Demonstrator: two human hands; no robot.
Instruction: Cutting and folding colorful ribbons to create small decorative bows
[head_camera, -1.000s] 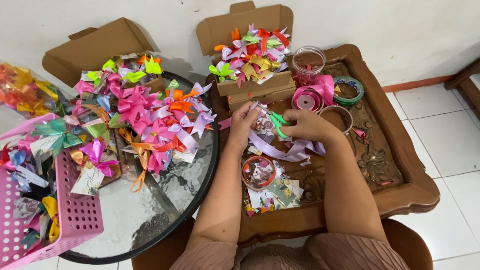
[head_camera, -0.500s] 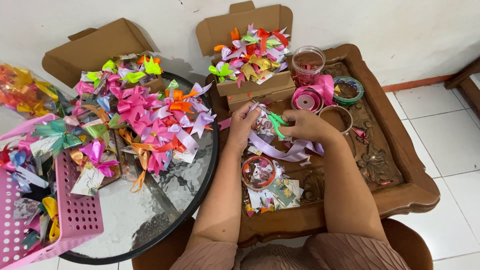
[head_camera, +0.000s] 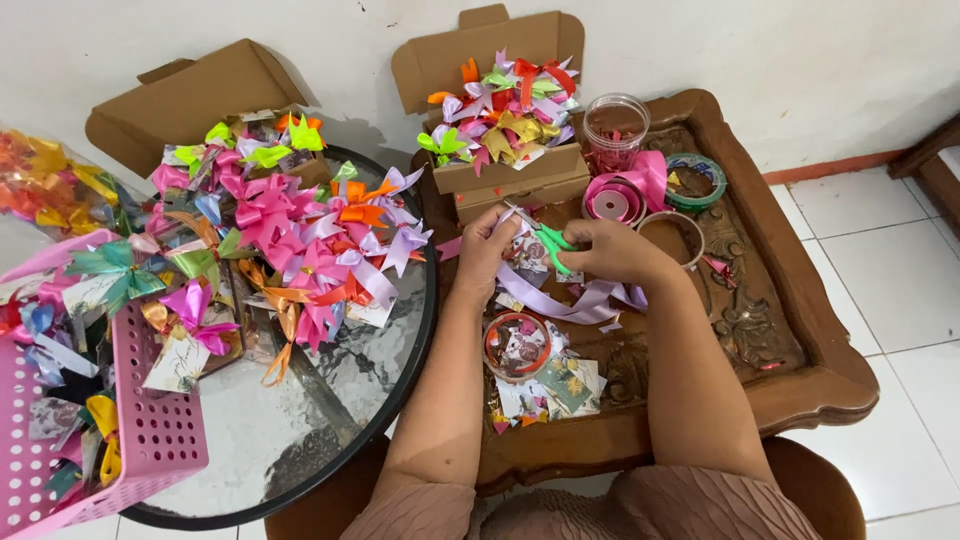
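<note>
My right hand (head_camera: 610, 252) grips green-handled scissors (head_camera: 548, 240) over the carved wooden table (head_camera: 800, 340). My left hand (head_camera: 486, 255) pinches a lilac ribbon (head_camera: 560, 305) whose loose end trails toward my right wrist. The scissor blades point up and left between my two hands. Just below the hands lie a round lid (head_camera: 517, 345) holding small scraps and a pile of printed cards (head_camera: 560, 385).
An open cardboard box (head_camera: 500, 175) of ribbon bows stands behind my hands. Pink ribbon spools (head_camera: 615, 198), a clear jar (head_camera: 614, 128) and tape rolls (head_camera: 695, 180) sit at the right back. A round glass table (head_camera: 330, 400) carries a heap of bows (head_camera: 290, 230); a pink basket (head_camera: 150, 430) is far left.
My hands have stayed over the same spot. The scissors and the lilac ribbon shifted only slightly between my fingers.
</note>
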